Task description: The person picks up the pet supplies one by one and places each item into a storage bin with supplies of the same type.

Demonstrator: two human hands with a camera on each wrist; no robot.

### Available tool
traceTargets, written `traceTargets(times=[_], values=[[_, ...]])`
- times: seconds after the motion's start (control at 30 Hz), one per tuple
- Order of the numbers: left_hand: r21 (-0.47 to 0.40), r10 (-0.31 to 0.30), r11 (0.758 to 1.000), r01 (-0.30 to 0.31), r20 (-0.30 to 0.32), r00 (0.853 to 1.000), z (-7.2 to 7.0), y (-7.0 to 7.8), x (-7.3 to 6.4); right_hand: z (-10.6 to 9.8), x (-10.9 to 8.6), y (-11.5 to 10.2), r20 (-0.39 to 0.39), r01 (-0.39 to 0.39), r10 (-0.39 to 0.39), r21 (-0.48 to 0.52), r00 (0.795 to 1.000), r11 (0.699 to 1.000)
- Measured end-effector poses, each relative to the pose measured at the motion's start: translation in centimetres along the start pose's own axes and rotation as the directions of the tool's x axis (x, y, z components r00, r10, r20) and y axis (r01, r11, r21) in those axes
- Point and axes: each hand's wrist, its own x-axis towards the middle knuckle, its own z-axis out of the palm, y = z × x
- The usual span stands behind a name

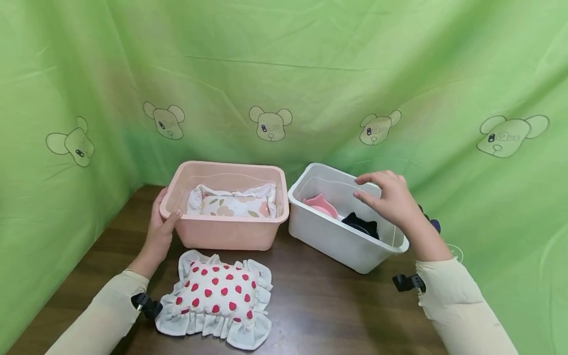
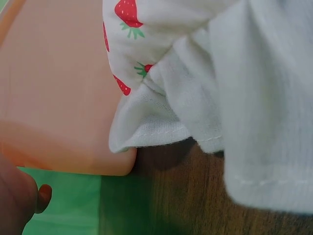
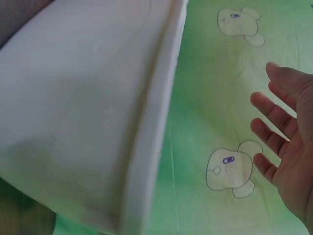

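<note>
My left hand (image 1: 159, 231) holds the left end of a pink plastic bin (image 1: 224, 235), its thumb over the rim near the front corner. A ruffled floral cushion (image 1: 235, 206) lies inside this bin. In front of it is a small strawberry-print cushion (image 1: 217, 294) with a pale ruffle, close up in the left wrist view. My right hand (image 1: 392, 197) is raised over the right end of a white plastic bin (image 1: 328, 241), thumb and fingers apart with nothing between them. Inside the white bin are a pink cat-eared item (image 1: 323, 205) and a black cat-eared one (image 1: 361, 226).
Both bins stand on a dark wooden table (image 1: 310, 305), the white one angled, its left end close to the pink bin. A green curtain (image 1: 284, 64) with bear faces hangs behind and at the sides. A dark purple object (image 1: 435, 226) shows partly behind my right wrist.
</note>
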Motion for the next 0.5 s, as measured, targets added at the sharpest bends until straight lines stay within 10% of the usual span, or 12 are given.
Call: traceTargets(times=[0.5], values=[[-0.029, 0.0, 1.0, -0.001, -0.016, 1.0, 0.1, -0.2, 0.1, 4.2, -3.8, -4.1, -0.156, 0.376, -0.365, 0.051, 0.918, 0.925]])
